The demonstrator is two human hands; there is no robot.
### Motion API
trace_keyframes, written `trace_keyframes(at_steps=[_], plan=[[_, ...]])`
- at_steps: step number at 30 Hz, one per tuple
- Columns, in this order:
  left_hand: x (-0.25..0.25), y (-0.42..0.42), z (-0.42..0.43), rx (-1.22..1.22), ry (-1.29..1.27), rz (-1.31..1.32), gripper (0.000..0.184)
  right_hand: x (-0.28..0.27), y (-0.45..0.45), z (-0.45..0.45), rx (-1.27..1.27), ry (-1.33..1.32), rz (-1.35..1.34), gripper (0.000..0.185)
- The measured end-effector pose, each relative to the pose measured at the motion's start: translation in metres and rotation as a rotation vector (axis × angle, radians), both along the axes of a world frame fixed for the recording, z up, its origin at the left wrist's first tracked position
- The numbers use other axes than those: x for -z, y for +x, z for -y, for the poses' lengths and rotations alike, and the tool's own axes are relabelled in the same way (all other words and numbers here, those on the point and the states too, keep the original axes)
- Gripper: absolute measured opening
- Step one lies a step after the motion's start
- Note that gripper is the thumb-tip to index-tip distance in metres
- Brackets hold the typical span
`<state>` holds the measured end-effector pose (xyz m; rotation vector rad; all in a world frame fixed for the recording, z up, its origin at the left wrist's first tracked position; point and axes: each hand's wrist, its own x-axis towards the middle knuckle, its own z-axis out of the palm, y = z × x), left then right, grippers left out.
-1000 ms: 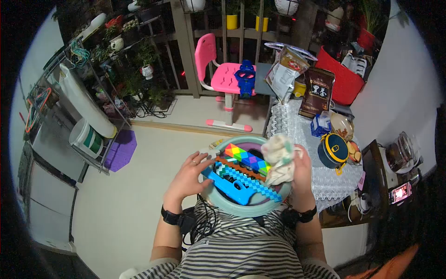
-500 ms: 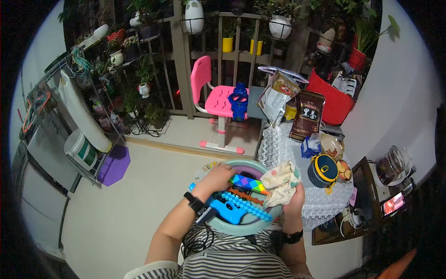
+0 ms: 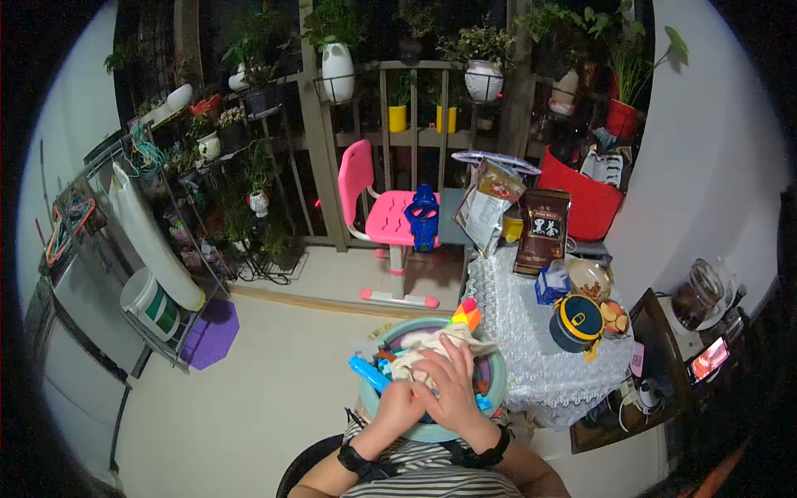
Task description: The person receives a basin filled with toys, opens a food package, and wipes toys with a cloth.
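Observation:
My left hand is closed near the front of a pale green basin, around the near end of a rainbow-coloured toy. Beyond the cloth, that toy's orange and yellow tip sticks out. My right hand presses a cream cloth over the toy's middle, its fingers lying across the fabric. Below the cloth in the basin is a bright blue toy gun, partly covered. Another light-blue piece shows beside my right wrist. The grip of my left hand is mostly hidden.
At the right stands a table with a white lace cloth, holding a dark blue pot, snack bags and fruit. A pink chair is ahead. A white bucket sits on a rack at the left.
My right hand has brought the cloth from the right onto the rainbow toy. The toy has turned so its tip points away from me, and my left hand has moved nearer my body.

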<state>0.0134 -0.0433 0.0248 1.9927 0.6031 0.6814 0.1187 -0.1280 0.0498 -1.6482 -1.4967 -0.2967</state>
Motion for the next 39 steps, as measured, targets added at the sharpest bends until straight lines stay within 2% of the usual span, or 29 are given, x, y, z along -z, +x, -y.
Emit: trace_keyframes(at_steps=[1,3,4,7,8,11,13,14,15,17,18,19,20,21,22,23,25,26,27,28,29,31,32,34,35,37,39], plan=[[-0.006,0.001,0.002,0.000,0.010,0.010,0.035,-0.001,0.008,-0.005,0.000,0.010,0.010,0.033],[-0.010,-0.004,0.008,0.010,0.139,-0.212,0.031,-0.004,0.024,-0.011,0.124,0.029,0.033,0.025],[-0.019,-0.002,0.015,-0.027,0.172,-0.028,0.038,-0.009,0.035,-0.014,0.227,0.077,-0.003,0.018],[-0.026,-0.004,0.019,0.041,0.232,0.048,0.049,-0.010,0.070,-0.018,0.232,0.200,-0.365,0.017],[-0.030,-0.005,0.020,0.036,0.236,0.062,0.044,-0.010,0.068,-0.015,0.231,0.194,-0.363,0.017],[-0.039,-0.009,0.020,0.056,0.172,0.009,0.048,-0.017,0.049,-0.004,0.231,0.223,-0.282,0.014],[-0.031,-0.005,0.025,0.016,0.207,0.068,0.044,-0.025,0.029,0.005,0.252,0.204,-0.128,0.013],[-0.025,0.000,0.024,-0.020,0.260,0.137,0.040,-0.019,0.015,0.004,0.121,0.241,-0.217,0.008],[-0.009,0.000,0.012,0.131,0.093,-0.212,0.033,-0.022,-0.008,0.005,-0.024,0.221,-0.085,0.008],[-0.009,-0.002,0.011,0.123,0.070,-0.157,0.022,-0.017,-0.007,0.010,-0.100,0.221,-0.255,0.010],[-0.005,0.003,0.006,0.126,0.069,-0.160,0.022,-0.013,-0.006,0.013,-0.097,0.221,-0.257,0.010],[0.003,0.015,-0.005,0.186,0.316,0.164,0.023,-0.010,-0.005,0.017,-0.067,0.358,-0.496,0.011],[0.005,0.015,-0.006,0.217,0.431,0.334,0.023,-0.006,-0.002,0.020,-0.037,0.494,-0.733,0.013],[0.008,0.016,-0.007,0.241,0.556,0.496,0.023,-0.003,0.012,0.032,0.210,0.433,-0.462,0.018],[0.008,0.006,-0.002,0.180,-0.091,0.361,0.026,-0.001,0.028,0.042,0.447,0.365,-0.183,0.024],[0.005,-0.001,0.002,0.109,-0.729,0.196,0.029,0.000,0.036,0.041,0.450,0.368,-0.180,0.024],[-0.004,-0.001,0.009,0.140,-0.715,0.267,0.031,0.001,0.052,0.035,0.177,1.065,-0.944,0.036],[-0.009,-0.001,0.016,0.183,-0.717,0.307,0.031,0.004,0.064,0.034,0.184,1.068,-0.939,0.036],[-0.011,0.001,0.020,0.225,-0.717,0.350,0.032,0.008,0.078,0.034,-0.354,0.931,-1.146,0.042],[0.005,0.003,0.023,0.297,-0.639,0.246,0.049,0.009,0.086,0.034,-0.898,0.735,-1.296,0.048],[-0.006,0.001,0.033,0.337,-0.452,0.106,0.057,0.002,0.068,0.021,-0.569,0.743,-1.312,0.047],[-0.016,0.005,0.040,0.354,-0.385,0.084,0.057,-0.019,0.024,0.012,-0.010,0.413,-0.597,0.053],[-0.016,0.007,0.041,0.362,-0.362,0.078,0.057,-0.020,0.014,0.007,-0.010,0.343,-0.576,0.061],[0.003,0.004,0.032,0.210,0.013,0.222,0.050,-0.021,0.001,0.003,-0.105,0.312,-0.660,0.063],[0.007,0.000,0.024,0.218,0.017,0.216,0.050,-0.017,-0.003,0.003,-0.150,0.291,-0.733,0.062],[0.010,-0.006,0.013,0.238,-0.121,0.076,0.044,-0.013,-0.013,0.010,-0.156,0.153,-0.616,0.060],[0.002,-0.005,0.013,0.255,-0.070,0.104,0.042,0.005,-0.010,0.013,-0.185,0.094,-0.653,0.058]])
